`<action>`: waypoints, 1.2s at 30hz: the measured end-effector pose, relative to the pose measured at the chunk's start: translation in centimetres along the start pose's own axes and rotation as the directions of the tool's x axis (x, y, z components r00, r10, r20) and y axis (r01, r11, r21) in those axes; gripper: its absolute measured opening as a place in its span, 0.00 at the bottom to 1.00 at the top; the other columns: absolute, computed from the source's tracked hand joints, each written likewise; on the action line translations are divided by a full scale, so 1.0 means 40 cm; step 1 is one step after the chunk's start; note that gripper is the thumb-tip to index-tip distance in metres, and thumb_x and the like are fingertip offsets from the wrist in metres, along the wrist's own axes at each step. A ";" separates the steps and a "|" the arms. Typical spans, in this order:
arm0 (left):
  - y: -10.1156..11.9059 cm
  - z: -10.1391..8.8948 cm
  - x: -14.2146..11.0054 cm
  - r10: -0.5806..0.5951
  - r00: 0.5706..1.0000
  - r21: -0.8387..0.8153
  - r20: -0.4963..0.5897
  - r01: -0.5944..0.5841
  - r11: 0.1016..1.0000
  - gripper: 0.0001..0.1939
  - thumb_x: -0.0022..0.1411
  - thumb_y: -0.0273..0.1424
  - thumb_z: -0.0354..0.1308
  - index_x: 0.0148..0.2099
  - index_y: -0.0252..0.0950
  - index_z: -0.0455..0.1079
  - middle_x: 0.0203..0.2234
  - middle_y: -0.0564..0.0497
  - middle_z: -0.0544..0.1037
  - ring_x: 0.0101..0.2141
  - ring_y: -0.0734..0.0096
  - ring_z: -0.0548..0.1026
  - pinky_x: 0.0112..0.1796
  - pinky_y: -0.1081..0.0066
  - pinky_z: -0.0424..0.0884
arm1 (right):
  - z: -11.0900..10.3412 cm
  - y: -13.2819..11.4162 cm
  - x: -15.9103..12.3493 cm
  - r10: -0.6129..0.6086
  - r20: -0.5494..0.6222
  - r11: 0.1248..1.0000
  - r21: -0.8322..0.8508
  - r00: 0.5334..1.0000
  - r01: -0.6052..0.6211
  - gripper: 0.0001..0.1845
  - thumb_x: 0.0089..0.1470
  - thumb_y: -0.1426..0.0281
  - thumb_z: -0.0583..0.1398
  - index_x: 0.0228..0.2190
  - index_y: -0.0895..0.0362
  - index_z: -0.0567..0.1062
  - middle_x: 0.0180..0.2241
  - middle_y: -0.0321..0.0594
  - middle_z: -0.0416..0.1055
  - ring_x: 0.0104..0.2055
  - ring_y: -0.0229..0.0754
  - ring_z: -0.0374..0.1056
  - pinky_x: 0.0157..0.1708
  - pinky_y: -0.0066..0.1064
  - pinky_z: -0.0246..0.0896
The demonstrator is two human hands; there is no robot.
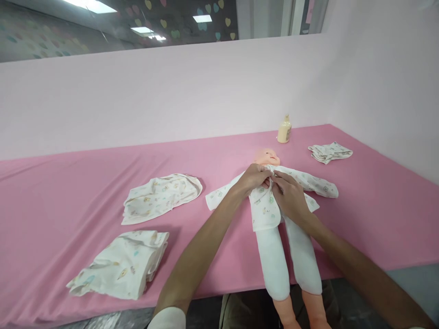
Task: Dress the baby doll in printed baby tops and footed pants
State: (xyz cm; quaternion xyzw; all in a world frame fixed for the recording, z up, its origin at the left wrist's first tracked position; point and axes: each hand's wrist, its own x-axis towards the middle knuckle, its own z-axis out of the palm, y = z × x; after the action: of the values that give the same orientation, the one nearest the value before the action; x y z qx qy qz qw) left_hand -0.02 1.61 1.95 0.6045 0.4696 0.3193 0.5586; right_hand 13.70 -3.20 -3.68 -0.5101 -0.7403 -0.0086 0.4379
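Note:
A baby doll (268,157) lies on its back on the pink table (68,192), head away from me and legs hanging past the front edge. It wears a white printed top (264,211). My left hand (253,179) and my right hand (289,193) meet on the doll's chest just below its chin. Both pinch the front edges of the top where they close. The fingertips are pressed together on the cloth.
Two folded printed baby garments lie to the left, one (161,196) mid-table and one (121,264) near the front edge. A small crumpled cloth (329,151) sits at the back right. A cream bottle (284,129) stands by the pink wall.

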 end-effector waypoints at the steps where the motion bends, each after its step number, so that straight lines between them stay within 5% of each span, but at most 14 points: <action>1: -0.003 0.000 0.002 0.001 1.000 -0.004 -0.001 -0.001 1.000 0.11 0.58 0.24 0.54 0.23 0.30 0.68 0.19 0.50 0.73 0.23 0.76 0.72 0.30 0.72 0.71 | 0.000 0.000 0.000 0.001 0.000 1.000 -0.004 1.000 -0.001 0.16 0.59 0.73 0.51 0.39 0.56 0.79 0.50 0.46 0.74 0.51 0.49 0.70 0.51 0.44 0.66; 11: 0.022 0.017 -0.021 -0.014 0.999 0.037 -0.040 0.016 0.999 0.15 0.60 0.22 0.51 0.21 0.32 0.63 0.16 0.54 0.69 0.19 0.80 0.67 0.23 0.77 0.63 | -0.011 -0.001 0.001 0.144 -0.036 0.984 0.115 0.989 -0.139 0.17 0.58 0.70 0.53 0.47 0.57 0.73 0.43 0.45 0.76 0.42 0.46 0.72 0.44 0.41 0.68; 20: 0.005 0.016 -0.003 -0.060 0.997 -0.112 -0.041 0.055 0.992 0.15 0.60 0.22 0.50 0.21 0.32 0.65 0.18 0.52 0.69 0.19 0.80 0.67 0.22 0.76 0.62 | -0.005 0.001 -0.001 0.007 -0.060 0.999 -0.051 0.998 -0.010 0.16 0.60 0.69 0.52 0.44 0.58 0.76 0.43 0.48 0.76 0.43 0.48 0.71 0.43 0.40 0.65; 28: -0.003 0.012 0.003 -0.033 0.999 -0.198 -0.018 0.029 0.980 0.14 0.62 0.21 0.51 0.23 0.30 0.66 0.19 0.51 0.69 0.21 0.79 0.67 0.25 0.74 0.63 | -0.010 0.004 0.004 0.058 -0.030 0.997 0.055 0.998 -0.057 0.17 0.58 0.69 0.53 0.45 0.56 0.76 0.44 0.46 0.76 0.47 0.48 0.70 0.48 0.41 0.64; 32: 0.000 0.004 -0.003 0.014 0.999 -0.132 0.050 -0.007 0.991 0.11 0.59 0.21 0.51 0.24 0.31 0.66 0.21 0.51 0.69 0.23 0.79 0.67 0.28 0.74 0.64 | -0.013 0.006 0.004 0.080 0.011 0.996 0.046 0.997 -0.081 0.17 0.59 0.69 0.53 0.46 0.56 0.75 0.45 0.47 0.75 0.48 0.50 0.69 0.49 0.44 0.64; 36: 0.015 0.006 -0.030 0.044 0.998 0.145 0.045 -0.050 0.988 0.12 0.56 0.25 0.55 0.22 0.35 0.57 0.19 0.56 0.61 0.21 0.80 0.60 0.24 0.75 0.57 | -0.012 0.007 -0.009 0.060 0.040 0.998 -0.030 0.997 -0.058 0.20 0.58 0.69 0.54 0.51 0.57 0.72 0.48 0.48 0.72 0.49 0.52 0.67 0.49 0.46 0.63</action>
State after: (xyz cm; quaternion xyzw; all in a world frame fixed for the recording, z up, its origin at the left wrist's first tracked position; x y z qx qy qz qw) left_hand -0.10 0.45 2.68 0.6611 0.4657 0.2847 0.5149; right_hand 14.26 -3.55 -3.77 -0.5382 -0.7334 0.0039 0.4152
